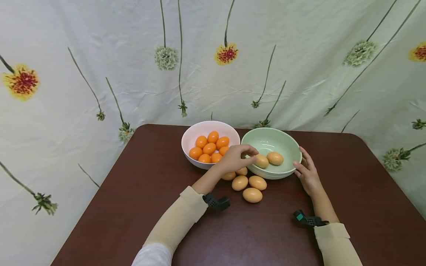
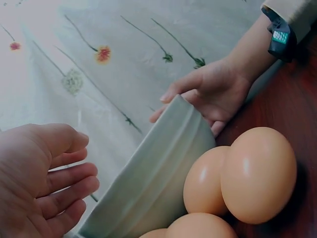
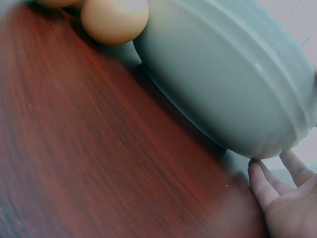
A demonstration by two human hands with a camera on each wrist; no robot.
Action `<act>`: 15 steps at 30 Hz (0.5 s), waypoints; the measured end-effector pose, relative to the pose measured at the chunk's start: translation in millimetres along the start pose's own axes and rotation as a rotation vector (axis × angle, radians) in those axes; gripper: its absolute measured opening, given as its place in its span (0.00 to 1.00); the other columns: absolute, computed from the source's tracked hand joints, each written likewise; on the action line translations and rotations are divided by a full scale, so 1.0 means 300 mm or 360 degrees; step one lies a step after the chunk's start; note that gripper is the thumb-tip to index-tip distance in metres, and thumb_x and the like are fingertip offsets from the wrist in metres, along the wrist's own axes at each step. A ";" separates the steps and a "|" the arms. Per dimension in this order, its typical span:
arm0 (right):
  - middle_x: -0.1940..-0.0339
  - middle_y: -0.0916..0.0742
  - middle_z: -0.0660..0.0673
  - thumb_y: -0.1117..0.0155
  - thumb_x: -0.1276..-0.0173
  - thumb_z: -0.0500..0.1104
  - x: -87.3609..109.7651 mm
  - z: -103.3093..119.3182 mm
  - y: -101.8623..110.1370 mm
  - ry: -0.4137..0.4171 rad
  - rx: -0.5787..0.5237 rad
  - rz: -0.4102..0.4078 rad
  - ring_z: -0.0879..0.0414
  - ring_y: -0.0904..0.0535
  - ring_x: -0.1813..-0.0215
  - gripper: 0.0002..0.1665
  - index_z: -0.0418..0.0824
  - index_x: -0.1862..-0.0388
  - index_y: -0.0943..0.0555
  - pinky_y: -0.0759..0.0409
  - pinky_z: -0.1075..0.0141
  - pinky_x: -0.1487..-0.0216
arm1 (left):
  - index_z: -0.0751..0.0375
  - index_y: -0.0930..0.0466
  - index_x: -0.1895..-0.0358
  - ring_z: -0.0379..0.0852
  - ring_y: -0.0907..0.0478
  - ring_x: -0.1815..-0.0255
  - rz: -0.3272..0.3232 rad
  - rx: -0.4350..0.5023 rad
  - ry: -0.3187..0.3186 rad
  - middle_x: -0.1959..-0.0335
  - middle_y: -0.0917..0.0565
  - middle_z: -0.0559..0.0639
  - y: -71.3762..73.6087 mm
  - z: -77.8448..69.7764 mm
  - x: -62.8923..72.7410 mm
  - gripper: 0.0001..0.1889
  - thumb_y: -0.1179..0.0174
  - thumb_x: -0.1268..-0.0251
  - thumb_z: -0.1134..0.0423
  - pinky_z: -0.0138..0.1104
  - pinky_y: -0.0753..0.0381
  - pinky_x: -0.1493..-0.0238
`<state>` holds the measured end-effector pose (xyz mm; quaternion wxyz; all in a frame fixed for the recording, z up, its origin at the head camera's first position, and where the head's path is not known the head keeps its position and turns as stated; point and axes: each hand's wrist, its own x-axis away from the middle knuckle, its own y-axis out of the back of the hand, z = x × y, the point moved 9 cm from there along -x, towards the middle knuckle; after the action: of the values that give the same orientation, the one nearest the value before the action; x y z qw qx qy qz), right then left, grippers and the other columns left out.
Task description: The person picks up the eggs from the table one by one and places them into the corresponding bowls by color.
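The left hand hangs at the near left side of the green bowl, its fingers loosely bent and, in the left wrist view, holding nothing — it is released. Its fingertips are just beside the left egg in this bowl; whether they touch it, I cannot tell. The right hand grips the bowl at its right side, the thumb at the rim and fingers against the outer wall. A second egg lies inside too, right of the first one, its long axis running nearly from side to side. Outside, the five loose eggs lie on the table in front of the bowl, so from the left hand they are toward the person — and this hand is the nearer one to them. The two closest to the left forearm are partly hidden; the nearest to the person has its long axis about sideways. To the left, just beside the green bowl, the pink bowl contains orange ovals. Behind stands a flowered cloth.
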<state>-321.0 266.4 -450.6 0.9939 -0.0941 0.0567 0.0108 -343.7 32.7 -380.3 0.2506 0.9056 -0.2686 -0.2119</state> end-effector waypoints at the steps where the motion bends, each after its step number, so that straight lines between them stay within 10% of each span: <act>1: 0.34 0.38 0.48 0.48 0.25 0.37 0.000 0.000 0.000 -0.0002 0.0001 -0.0001 0.58 0.31 0.41 0.37 0.51 0.21 0.46 0.25 0.73 0.50 | 0.63 0.17 0.50 0.39 0.21 0.52 -0.0016 0.0019 0.0007 0.56 0.15 0.47 0.006 0.003 0.010 0.13 0.40 0.31 0.59 0.31 0.25 0.46; 15: 0.32 0.40 0.45 0.46 0.25 0.38 0.000 0.000 0.001 -0.0040 0.0005 -0.0024 0.58 0.32 0.41 0.38 0.52 0.21 0.47 0.24 0.73 0.51 | 0.62 0.17 0.52 0.41 0.21 0.53 -0.0078 0.0074 -0.0084 0.58 0.15 0.50 0.026 -0.008 0.140 0.10 0.38 0.34 0.64 0.44 0.22 0.47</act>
<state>-321.1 266.7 -450.7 0.9947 -0.0928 0.0435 0.0043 -313.3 2.8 -384.5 0.2170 0.9116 -0.2577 -0.2355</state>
